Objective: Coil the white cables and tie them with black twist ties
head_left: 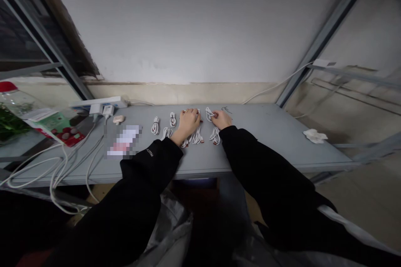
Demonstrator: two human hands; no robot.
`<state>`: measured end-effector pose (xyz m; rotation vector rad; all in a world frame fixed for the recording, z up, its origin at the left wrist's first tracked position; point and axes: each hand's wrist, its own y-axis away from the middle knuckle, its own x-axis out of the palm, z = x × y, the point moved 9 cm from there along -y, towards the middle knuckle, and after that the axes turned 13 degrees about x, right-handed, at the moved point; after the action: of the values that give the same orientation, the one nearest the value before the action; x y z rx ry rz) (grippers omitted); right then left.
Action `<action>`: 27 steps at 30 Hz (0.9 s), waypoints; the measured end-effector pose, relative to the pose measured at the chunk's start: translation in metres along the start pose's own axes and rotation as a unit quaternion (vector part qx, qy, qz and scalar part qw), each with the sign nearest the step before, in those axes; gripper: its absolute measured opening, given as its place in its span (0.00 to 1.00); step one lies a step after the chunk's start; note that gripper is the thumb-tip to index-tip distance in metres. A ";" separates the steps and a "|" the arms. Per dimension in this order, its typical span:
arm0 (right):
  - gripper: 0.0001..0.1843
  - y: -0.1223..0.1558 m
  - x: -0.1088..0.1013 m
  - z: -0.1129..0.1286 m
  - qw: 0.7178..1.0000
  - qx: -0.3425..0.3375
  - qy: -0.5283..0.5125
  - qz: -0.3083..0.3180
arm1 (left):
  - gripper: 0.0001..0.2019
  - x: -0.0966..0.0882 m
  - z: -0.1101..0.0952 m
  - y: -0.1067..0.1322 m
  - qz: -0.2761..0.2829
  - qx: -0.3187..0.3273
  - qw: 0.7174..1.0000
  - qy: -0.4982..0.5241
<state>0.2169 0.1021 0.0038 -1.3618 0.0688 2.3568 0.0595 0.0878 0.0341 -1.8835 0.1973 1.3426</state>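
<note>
White cable (209, 112), looped into a small bundle, sits in the right hand (222, 120), and in the head view we find it over the far middle of the grey table (282, 133). Thumb and fingertips are pinched together on it and cover part of it, so we cannot follow its full length. Its loops point away from us and a little left, the long axis slanting the same way.

Just left of it, the left hand (189, 122) arches with its back up and its fingers bent down. We cannot tell whether they clamp anything, since the palm hides what lies under it.

Nearer to us, a middle bundle (196, 135) lies lengthwise toward us, a reddish plug at its near end; a second bundle (214, 136) beside the right sleeve (250, 154) points much the same way. The left wrist and sleeve (156, 158) partly cover another bundle (167, 133). Farther left we see two tied coils (155, 125), well apart from the right hand, their long axes running away from us.

Thin dark strands (227, 110) beyond the right hand are too small to make out. At left, a flat item (124, 139) is blurred into blocks, and the frame cuts off a bottle (15, 98).
</note>
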 end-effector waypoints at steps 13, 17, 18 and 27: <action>0.14 0.014 -0.042 0.017 0.965 -0.083 -0.161 -0.188 | 0.21 0.001 -0.001 0.003 -0.016 -0.013 0.996 0.081; 0.13 0.043 -0.043 0.047 0.935 -0.245 -0.190 -0.173 | 0.22 0.001 0.008 0.005 -0.104 -0.062 0.948 0.293; 0.13 0.048 -0.041 0.052 0.930 -0.271 -0.189 -0.161 | 0.21 0.001 0.010 0.006 -0.126 -0.071 0.929 0.342; 0.10 0.060 -0.025 0.070 0.912 -0.384 -0.135 -0.057 | 0.08 0.014 0.022 0.005 -0.221 -0.124 0.826 0.504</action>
<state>0.1480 0.0562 0.0516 -1.2551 -1.0907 2.5384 0.0468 0.1036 0.0173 -2.4985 0.0939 -0.0416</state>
